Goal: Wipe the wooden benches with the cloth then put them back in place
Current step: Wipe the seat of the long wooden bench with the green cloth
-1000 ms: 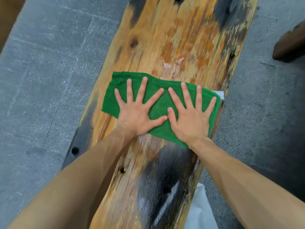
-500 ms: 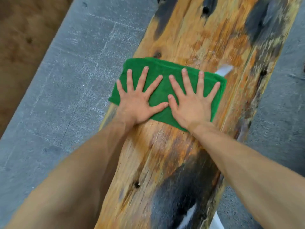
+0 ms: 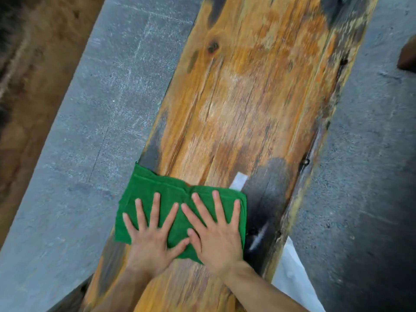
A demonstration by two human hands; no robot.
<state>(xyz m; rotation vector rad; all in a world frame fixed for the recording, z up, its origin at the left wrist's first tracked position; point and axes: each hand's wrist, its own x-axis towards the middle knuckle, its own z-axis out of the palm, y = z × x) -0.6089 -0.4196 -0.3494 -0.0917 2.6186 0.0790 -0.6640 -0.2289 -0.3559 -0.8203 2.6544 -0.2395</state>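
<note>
A long wooden bench [image 3: 247, 91], orange with black scorched patches, runs from the bottom of the view to the top. A folded green cloth [image 3: 162, 188] lies flat on its near part, its left edge hanging a little over the bench's left side. My left hand [image 3: 153, 235] and my right hand [image 3: 216, 235] press on the cloth side by side, fingers straight and spread. A white tag [image 3: 238, 181] sticks out from under the cloth's far right corner.
Grey concrete floor [image 3: 94, 136] lies on both sides of the bench. A brown earthy strip [image 3: 29, 91] runs along the far left. Another brown wooden piece [image 3: 408, 57] shows at the right edge. Something white [image 3: 292, 282] lies beside the bench at lower right.
Both hands have slid the cloth back along the bench toward me and a little to the left. The fingers stay flat and spread throughout.
</note>
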